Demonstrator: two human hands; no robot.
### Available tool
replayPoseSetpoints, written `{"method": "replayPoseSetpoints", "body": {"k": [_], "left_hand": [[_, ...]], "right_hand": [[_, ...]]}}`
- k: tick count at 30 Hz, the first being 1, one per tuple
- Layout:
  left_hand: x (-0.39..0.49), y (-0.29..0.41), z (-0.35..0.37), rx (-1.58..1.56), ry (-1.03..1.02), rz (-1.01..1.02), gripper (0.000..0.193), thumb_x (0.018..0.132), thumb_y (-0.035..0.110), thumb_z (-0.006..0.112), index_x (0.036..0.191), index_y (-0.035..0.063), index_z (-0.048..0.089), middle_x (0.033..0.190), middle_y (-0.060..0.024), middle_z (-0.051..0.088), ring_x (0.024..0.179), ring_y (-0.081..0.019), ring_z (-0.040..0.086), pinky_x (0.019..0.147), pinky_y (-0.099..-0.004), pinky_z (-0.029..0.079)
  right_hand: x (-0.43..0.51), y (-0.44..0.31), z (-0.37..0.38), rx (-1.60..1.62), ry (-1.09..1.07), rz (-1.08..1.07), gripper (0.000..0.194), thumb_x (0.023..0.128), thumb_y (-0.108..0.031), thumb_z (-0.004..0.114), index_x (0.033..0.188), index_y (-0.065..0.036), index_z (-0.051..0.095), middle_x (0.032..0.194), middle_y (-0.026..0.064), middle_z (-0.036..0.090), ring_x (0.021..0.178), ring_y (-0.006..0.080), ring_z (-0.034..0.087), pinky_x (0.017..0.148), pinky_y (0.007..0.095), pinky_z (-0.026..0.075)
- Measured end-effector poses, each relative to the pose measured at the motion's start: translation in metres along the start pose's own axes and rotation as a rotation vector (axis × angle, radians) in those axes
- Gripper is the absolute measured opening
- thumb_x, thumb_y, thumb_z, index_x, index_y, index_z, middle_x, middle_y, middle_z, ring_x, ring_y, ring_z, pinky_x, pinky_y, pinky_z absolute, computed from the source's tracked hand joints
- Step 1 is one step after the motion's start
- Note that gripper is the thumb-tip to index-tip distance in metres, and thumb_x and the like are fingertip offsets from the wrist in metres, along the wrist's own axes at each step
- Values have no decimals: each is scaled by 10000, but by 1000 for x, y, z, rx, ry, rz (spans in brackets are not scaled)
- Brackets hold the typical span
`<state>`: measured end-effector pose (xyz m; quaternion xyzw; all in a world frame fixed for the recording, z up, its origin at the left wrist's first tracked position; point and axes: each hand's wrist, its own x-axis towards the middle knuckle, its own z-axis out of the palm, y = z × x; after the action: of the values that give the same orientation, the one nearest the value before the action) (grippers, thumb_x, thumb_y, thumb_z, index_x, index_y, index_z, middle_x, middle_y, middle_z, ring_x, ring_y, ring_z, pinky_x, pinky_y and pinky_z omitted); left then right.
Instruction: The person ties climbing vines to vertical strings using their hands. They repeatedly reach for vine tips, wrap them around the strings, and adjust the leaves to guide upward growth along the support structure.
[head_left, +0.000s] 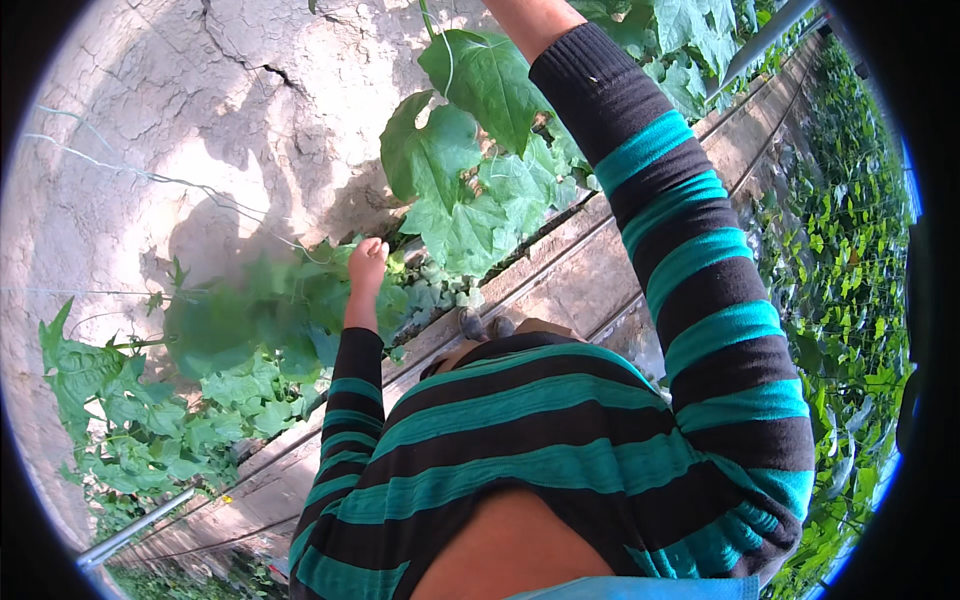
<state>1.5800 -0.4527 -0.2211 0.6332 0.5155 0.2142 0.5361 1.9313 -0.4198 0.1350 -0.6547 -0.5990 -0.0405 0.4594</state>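
Note:
My left hand (367, 262) is at the middle left, among the broad lobed leaves of climbing vine plants. Its fingers are curled, and whether a stem or string is between them is too small to tell. A leafy vine (457, 217) hangs just to its right, with a thin string (448, 64) running down beside the upper leaves. Blurred large leaves (217, 322) lie to the left of the hand. My right arm (675, 225) reaches up past the top edge, so the right hand is out of view; leaves surround its wrist.
A cracked mud wall (247, 97) stands behind the vines, crossed by loose strings (165, 178). Metal poles slant at lower left (139, 525) and upper right (765, 45). Dark lines (555, 262) run along the ground near my shoes (472, 324). Dense plants (847, 247) grow at right.

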Motion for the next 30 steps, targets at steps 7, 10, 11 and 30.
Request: {"method": "replayPoseSetpoints", "body": {"k": [7, 10, 11, 30], "left_hand": [[-46, -18, 10, -2, -80, -158, 254, 795, 206, 649, 956, 19, 589, 818, -28, 620, 623, -92, 539, 506, -260, 447], [-49, -13, 8, 87, -248, -158, 265, 804, 208, 635, 1012, 49, 597, 865, -15, 614, 738, -98, 563, 590, -275, 484], [-56, -4, 10, 28, -208, -161, 259, 791, 203, 646, 987, 39, 601, 829, -18, 616, 698, -91, 552, 562, -263, 469], [-39, 353, 68, -262, -27, 709, 165, 873, 17, 536, 1023, -22, 592, 970, -82, 643, 842, -121, 606, 750, -243, 487]], "right_hand": [[-91, 76, 87, -80, -371, 279, 179, 767, -163, 573, 816, -16, 663, 742, 202, 619, 711, 302, 628, 654, 349, 481], [-141, 101, 106, -105, -512, 403, 181, 767, -165, 573, 820, -16, 662, 744, 200, 620, 712, 301, 628, 655, 350, 481], [-153, 105, 120, -95, -574, 414, 181, 767, -165, 574, 821, -16, 662, 745, 200, 620, 712, 301, 628, 655, 350, 481], [-219, 151, 160, 56, -872, 444, 194, 770, -175, 577, 846, -17, 657, 760, 193, 626, 718, 292, 630, 661, 350, 483]]}}
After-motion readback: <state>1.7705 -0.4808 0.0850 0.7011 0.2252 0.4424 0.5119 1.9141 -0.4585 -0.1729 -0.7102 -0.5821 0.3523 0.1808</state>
